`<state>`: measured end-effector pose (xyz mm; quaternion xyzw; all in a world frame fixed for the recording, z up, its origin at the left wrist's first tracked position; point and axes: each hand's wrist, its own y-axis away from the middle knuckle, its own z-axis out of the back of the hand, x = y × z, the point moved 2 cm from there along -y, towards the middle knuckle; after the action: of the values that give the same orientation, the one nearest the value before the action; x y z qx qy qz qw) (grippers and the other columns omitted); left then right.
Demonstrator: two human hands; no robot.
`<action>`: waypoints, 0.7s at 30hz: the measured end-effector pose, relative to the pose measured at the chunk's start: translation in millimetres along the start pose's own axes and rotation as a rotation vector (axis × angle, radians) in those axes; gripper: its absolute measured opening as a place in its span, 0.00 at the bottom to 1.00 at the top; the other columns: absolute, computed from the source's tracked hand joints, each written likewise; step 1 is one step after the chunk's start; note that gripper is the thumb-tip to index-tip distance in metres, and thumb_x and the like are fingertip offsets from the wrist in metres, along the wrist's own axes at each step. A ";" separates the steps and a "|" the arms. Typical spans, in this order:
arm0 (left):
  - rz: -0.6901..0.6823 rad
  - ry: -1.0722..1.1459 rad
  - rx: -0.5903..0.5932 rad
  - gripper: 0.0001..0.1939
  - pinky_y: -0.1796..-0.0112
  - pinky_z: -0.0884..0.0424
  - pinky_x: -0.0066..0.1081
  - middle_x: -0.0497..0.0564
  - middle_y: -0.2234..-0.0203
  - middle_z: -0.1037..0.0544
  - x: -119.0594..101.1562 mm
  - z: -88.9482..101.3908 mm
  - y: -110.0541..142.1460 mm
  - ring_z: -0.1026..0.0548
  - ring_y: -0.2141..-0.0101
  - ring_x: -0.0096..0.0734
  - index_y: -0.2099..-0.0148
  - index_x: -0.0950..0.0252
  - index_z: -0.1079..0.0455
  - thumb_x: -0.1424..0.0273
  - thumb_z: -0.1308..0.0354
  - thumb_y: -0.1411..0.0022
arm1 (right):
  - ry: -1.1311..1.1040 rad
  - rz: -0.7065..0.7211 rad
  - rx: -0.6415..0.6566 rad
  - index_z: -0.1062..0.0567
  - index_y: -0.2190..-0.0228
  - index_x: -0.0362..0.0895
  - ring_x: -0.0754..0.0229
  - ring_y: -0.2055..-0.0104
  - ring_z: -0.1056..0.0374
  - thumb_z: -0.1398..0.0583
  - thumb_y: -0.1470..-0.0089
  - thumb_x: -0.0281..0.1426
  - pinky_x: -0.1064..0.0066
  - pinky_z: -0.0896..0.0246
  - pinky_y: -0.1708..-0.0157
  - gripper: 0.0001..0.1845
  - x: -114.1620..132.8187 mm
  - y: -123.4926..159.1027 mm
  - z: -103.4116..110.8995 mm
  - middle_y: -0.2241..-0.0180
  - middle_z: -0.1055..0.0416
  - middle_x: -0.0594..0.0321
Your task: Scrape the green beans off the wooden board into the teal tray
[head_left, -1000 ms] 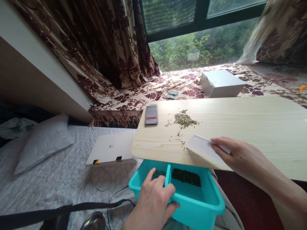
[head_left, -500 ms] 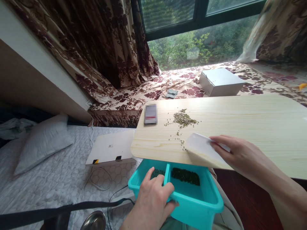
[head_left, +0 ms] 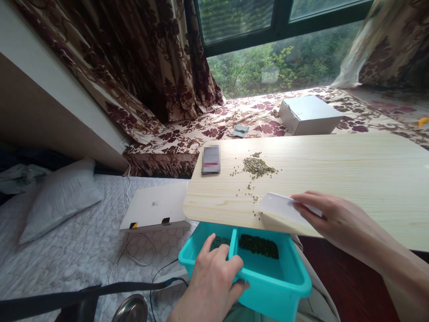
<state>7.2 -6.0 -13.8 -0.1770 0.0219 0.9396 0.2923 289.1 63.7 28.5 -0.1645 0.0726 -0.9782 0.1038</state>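
Observation:
My right hand (head_left: 330, 214) holds a thin white scraper (head_left: 284, 208) by its right end, its edge down on the wooden table (head_left: 362, 170) near the front. Several small greenish-brown beans (head_left: 257, 216) lie just left of the scraper's edge. Farther back is a larger loose pile of the same beans (head_left: 258, 167). My left hand (head_left: 214, 273) grips the near rim of a teal two-compartment bin (head_left: 275, 286), fingers over the left compartment and the thumb outside. Dark green bits (head_left: 258, 247) lie in the right compartment; some small beans show in the left one, partly hidden by my fingers.
A dark booklet-like item with a blurred face (head_left: 211, 159) lies at the table's left. A white box (head_left: 157, 205) rests on the bed; a silvery-grey box (head_left: 310, 114) stands on the windowsill near a folded grey cloth (head_left: 240, 130). A black strap (head_left: 100, 290) crosses the lower left.
The scraper has come slightly toward the table's front edge, and a few beans have shifted that way with it. My left hand stays on the bin.

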 end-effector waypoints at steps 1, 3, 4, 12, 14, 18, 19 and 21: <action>-0.001 0.005 -0.010 0.19 0.43 0.32 0.60 0.46 0.73 0.27 0.6 -1.3 1.0 0.22 0.68 0.38 0.70 0.63 0.28 0.70 0.19 0.55 | 0.006 0.000 0.006 0.16 0.62 0.50 0.52 0.67 0.20 0.46 0.40 0.36 0.68 0.32 0.74 0.18 0.0 0.6 0.1 0.62 0.16 0.59; -0.006 0.019 -0.029 0.19 0.43 0.32 0.59 0.46 0.72 0.27 2.0 -5.5 4.3 0.21 0.67 0.38 0.69 0.62 0.28 0.72 0.19 0.55 | 0.010 0.007 0.013 0.16 0.63 0.50 0.51 0.68 0.20 0.45 0.41 0.35 0.68 0.32 0.75 0.17 0.3 2.0 0.2 0.62 0.16 0.59; -0.006 0.026 -0.040 0.19 0.43 0.32 0.58 0.46 0.72 0.27 2.6 -8.0 6.5 0.21 0.66 0.39 0.69 0.62 0.28 0.72 0.19 0.55 | 0.004 0.013 0.015 0.16 0.63 0.50 0.51 0.68 0.20 0.45 0.41 0.35 0.68 0.32 0.75 0.17 0.5 2.7 0.4 0.62 0.16 0.59; 0.041 0.003 -0.078 0.21 0.48 0.25 0.51 0.47 0.70 0.25 -5.8 -14.4 17.6 0.21 0.65 0.40 0.70 0.62 0.28 0.73 0.18 0.58 | -0.046 0.052 -0.044 0.16 0.63 0.49 0.53 0.69 0.20 0.46 0.40 0.36 0.69 0.32 0.74 0.17 8.5 -2.6 -3.8 0.63 0.16 0.59; 0.051 -0.027 -0.071 0.20 0.47 0.25 0.50 0.47 0.70 0.25 -9.4 -11.9 17.4 0.21 0.66 0.39 0.70 0.62 0.28 0.73 0.18 0.57 | -0.031 0.056 -0.042 0.16 0.63 0.49 0.53 0.68 0.20 0.45 0.40 0.35 0.69 0.33 0.75 0.16 12.1 -6.2 -7.9 0.63 0.16 0.59; 0.073 -0.074 -0.021 0.17 0.45 0.28 0.48 0.47 0.70 0.26 -15.6 -9.5 16.1 0.22 0.66 0.38 0.69 0.62 0.27 0.72 0.19 0.54 | -0.020 0.071 -0.006 0.16 0.62 0.50 0.54 0.68 0.20 0.45 0.41 0.34 0.70 0.34 0.75 0.16 17.8 -6.7 -11.5 0.63 0.16 0.61; 0.090 -0.084 -0.002 0.16 0.44 0.28 0.48 0.47 0.70 0.26 -17.3 -9.5 15.3 0.22 0.65 0.38 0.68 0.62 0.26 0.72 0.20 0.53 | -0.021 0.074 -0.006 0.16 0.62 0.50 0.54 0.67 0.20 0.45 0.40 0.34 0.70 0.34 0.74 0.16 18.6 -5.4 -10.7 0.63 0.16 0.61; 0.145 -0.094 0.047 0.14 0.45 0.28 0.47 0.48 0.69 0.26 -21.6 -10.0 13.2 0.23 0.64 0.39 0.68 0.63 0.26 0.72 0.21 0.50 | -0.012 0.070 -0.027 0.16 0.62 0.50 0.53 0.67 0.20 0.45 0.40 0.35 0.70 0.34 0.74 0.16 19.5 -2.0 -7.4 0.63 0.16 0.61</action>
<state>19.6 -30.1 -16.5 -0.1236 0.0430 0.9647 0.2284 268.2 62.0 27.9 -0.1692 0.0909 -0.9719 0.1361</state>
